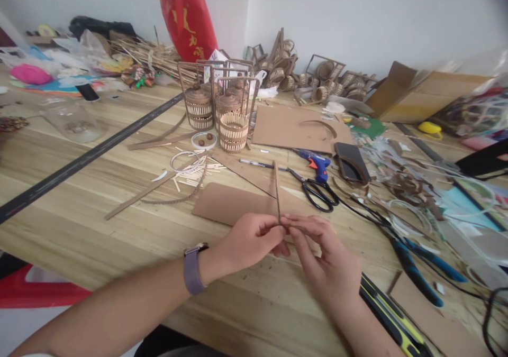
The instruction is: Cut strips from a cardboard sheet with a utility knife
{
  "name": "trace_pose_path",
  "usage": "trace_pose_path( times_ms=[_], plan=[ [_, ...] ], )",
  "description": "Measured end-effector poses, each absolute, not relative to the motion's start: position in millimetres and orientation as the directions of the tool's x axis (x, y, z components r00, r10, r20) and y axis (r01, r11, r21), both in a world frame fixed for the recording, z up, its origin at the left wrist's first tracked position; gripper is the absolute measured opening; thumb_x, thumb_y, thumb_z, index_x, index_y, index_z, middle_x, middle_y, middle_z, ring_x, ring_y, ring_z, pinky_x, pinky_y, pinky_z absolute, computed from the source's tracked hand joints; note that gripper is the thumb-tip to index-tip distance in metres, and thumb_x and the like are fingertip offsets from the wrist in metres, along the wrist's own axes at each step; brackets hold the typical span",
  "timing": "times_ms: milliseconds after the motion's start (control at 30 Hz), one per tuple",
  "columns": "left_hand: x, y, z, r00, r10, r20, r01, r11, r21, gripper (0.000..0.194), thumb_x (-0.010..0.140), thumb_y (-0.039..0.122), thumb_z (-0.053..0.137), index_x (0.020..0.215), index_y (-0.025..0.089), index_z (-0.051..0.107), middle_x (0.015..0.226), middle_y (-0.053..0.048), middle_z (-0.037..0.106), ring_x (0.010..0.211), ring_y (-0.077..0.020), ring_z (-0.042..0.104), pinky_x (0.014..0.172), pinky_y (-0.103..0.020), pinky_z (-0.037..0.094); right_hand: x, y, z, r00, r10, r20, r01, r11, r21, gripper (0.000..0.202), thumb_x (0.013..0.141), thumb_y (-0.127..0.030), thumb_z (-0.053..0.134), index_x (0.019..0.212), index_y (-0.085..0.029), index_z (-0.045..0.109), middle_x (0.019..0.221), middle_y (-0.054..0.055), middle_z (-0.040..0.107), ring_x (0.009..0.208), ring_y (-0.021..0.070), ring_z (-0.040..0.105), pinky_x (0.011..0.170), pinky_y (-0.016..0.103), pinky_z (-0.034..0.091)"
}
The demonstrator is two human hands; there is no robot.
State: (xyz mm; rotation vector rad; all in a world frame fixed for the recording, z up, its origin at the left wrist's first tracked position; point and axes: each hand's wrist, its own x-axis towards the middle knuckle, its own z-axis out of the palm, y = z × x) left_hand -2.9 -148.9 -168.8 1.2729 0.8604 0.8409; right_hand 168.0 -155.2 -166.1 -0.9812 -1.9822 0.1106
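My left hand [254,240], with a watch on its wrist, pinches the near end of a narrow brown cardboard strip [277,188]. From the other side my right hand [323,248] grips the same end, its fingertips meeting the left ones. The strip points away from me, above a flat cardboard piece [230,203]. Just beyond lie black-handled scissors [317,190], a pen [257,163] and a blue glue gun [315,164]. Left of these are scattered short wooden sticks [194,174] and a white ring [184,161].
Small stick-sided buckets [234,132] with tall frames stand at the back middle. A black metal ruler [95,156] crosses the left side. Pliers [416,264], a yellow-black utility knife [391,314], a phone [351,161] and cardboard scraps crowd the right. An open box [424,95] stands behind.
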Motion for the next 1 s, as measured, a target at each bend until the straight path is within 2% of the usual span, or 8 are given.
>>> trace_pose_path(
  times_ms=[233, 400, 467, 567, 700, 833, 900, 1000],
  plan=[
    [-3, -149, -167, 0.376, 0.923, -0.083, -0.051, 0.110, 0.993, 0.027, 0.086, 0.027, 0.051, 0.064, 0.015, 0.060, 0.060, -0.001, 0.063, 0.058, -0.0119, 0.062, 0.058, -0.021, 0.050, 161, -156, -170, -0.344, 0.600, 0.722, 0.596, 0.734, -0.326, 0.017, 0.091, -0.014, 0.061, 0.103, -0.026, 0.062, 0.096, 0.006, 0.078, 0.090, 0.0207, 0.074, 0.079, 0.038, 0.060],
    [-3, -151, -168, 0.326, 0.943, -0.072, -0.010, 0.080, 0.997, 0.028, 0.082, 0.023, 0.047, 0.058, 0.015, 0.059, 0.056, -0.001, 0.062, 0.054, -0.0111, 0.059, 0.053, -0.020, 0.046, 157, -159, -170, -0.351, 0.597, 0.722, 0.590, 0.739, -0.324, 0.020, 0.090, -0.012, 0.062, 0.103, -0.026, 0.064, 0.097, 0.006, 0.078, 0.091, 0.0211, 0.075, 0.080, 0.038, 0.060],
    [-4, -152, -170, 0.325, 0.944, -0.061, 0.007, 0.062, 0.998, 0.027, 0.081, 0.024, 0.047, 0.059, 0.015, 0.060, 0.057, -0.003, 0.065, 0.055, -0.0121, 0.061, 0.053, -0.020, 0.046, 158, -161, -171, -0.300, 0.642, 0.706, 0.581, 0.710, -0.398, 0.017, 0.090, -0.014, 0.063, 0.101, -0.026, 0.065, 0.096, 0.005, 0.078, 0.091, 0.0207, 0.075, 0.081, 0.037, 0.061],
    [-4, -153, -171, 0.332, 0.941, -0.062, 0.040, 0.051, 0.998, 0.026, 0.081, 0.025, 0.047, 0.063, 0.014, 0.063, 0.061, -0.006, 0.069, 0.057, -0.0145, 0.064, 0.053, -0.022, 0.047, 158, -163, -170, -0.174, 0.774, 0.609, 0.520, 0.597, -0.611, 0.008, 0.092, -0.021, 0.063, 0.096, -0.026, 0.068, 0.093, 0.003, 0.078, 0.089, 0.0193, 0.075, 0.077, 0.033, 0.062],
    [-5, -153, -169, 0.351, 0.935, -0.039, 0.096, 0.005, 0.995, 0.027, 0.081, 0.025, 0.047, 0.061, 0.015, 0.062, 0.061, -0.006, 0.069, 0.057, -0.0147, 0.065, 0.053, -0.021, 0.047, 157, -162, -166, -0.025, 0.908, 0.419, 0.298, 0.407, -0.863, 0.010, 0.090, -0.031, 0.066, 0.086, -0.023, 0.069, 0.088, 0.006, 0.079, 0.084, 0.0205, 0.076, 0.069, 0.030, 0.063],
    [-6, -153, -167, 0.359, 0.933, -0.005, 0.112, -0.038, 0.993, 0.029, 0.081, 0.025, 0.047, 0.055, 0.017, 0.055, 0.056, -0.004, 0.066, 0.059, -0.0152, 0.066, 0.052, -0.020, 0.046, 154, -159, -159, 0.021, 0.956, 0.293, 0.120, 0.288, -0.950, 0.018, 0.086, -0.038, 0.071, 0.079, -0.022, 0.068, 0.081, 0.006, 0.079, 0.074, 0.0208, 0.076, 0.061, 0.029, 0.064],
    [-7, -153, -167, 0.370, 0.929, -0.009, 0.103, -0.032, 0.994, 0.029, 0.081, 0.027, 0.047, 0.055, 0.017, 0.054, 0.059, -0.005, 0.068, 0.061, -0.0165, 0.068, 0.052, -0.020, 0.047, 153, -157, -158, 0.019, 0.963, 0.268, 0.088, 0.265, -0.960, 0.020, 0.085, -0.039, 0.072, 0.077, -0.021, 0.068, 0.080, 0.006, 0.079, 0.071, 0.0202, 0.076, 0.061, 0.029, 0.064],
    [-7, -153, -169, 0.377, 0.926, -0.027, 0.114, -0.018, 0.993, 0.029, 0.082, 0.029, 0.047, 0.061, 0.016, 0.061, 0.065, -0.006, 0.071, 0.063, -0.0174, 0.068, 0.054, -0.023, 0.049, 155, -157, -160, 0.010, 0.959, 0.285, 0.086, 0.283, -0.955, 0.019, 0.087, -0.038, 0.070, 0.079, -0.021, 0.068, 0.081, 0.006, 0.079, 0.071, 0.0198, 0.076, 0.062, 0.029, 0.064]
  ],
)
